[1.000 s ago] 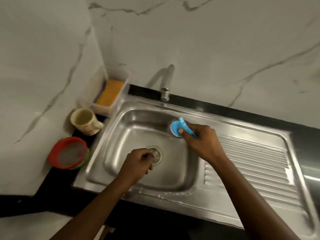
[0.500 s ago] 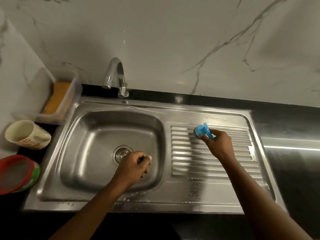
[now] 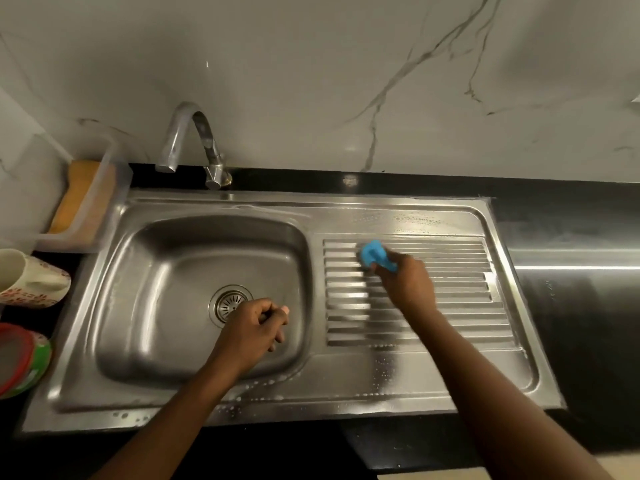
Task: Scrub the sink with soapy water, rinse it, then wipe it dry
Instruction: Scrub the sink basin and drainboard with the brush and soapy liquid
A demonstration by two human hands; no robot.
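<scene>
A stainless steel sink (image 3: 162,306) with a round drain (image 3: 227,303) takes up the middle, and its ribbed drainboard (image 3: 450,306) lies to the right. My right hand (image 3: 407,284) grips a blue scrubber (image 3: 374,254) and presses it on the upper left of the drainboard ribs. My left hand (image 3: 254,329) hovers over the basin beside the drain, fingers curled into a loose fist with nothing visible in it. Soap suds dot the front rim and the back of the drainboard. A curved tap (image 3: 197,143) stands behind the basin, no water running.
A clear tray (image 3: 104,209) with an orange sponge (image 3: 74,199) sits at the sink's back left corner. A cream mug (image 3: 31,278) lies on its side further left, above red and green strainers (image 3: 20,358). Black countertop (image 3: 571,306) extends right; marble wall behind.
My right hand carried the blue scrubber from the basin's back right corner onto the drainboard, then slid it left along the ribs. The view swung right. My left hand stayed by the drain.
</scene>
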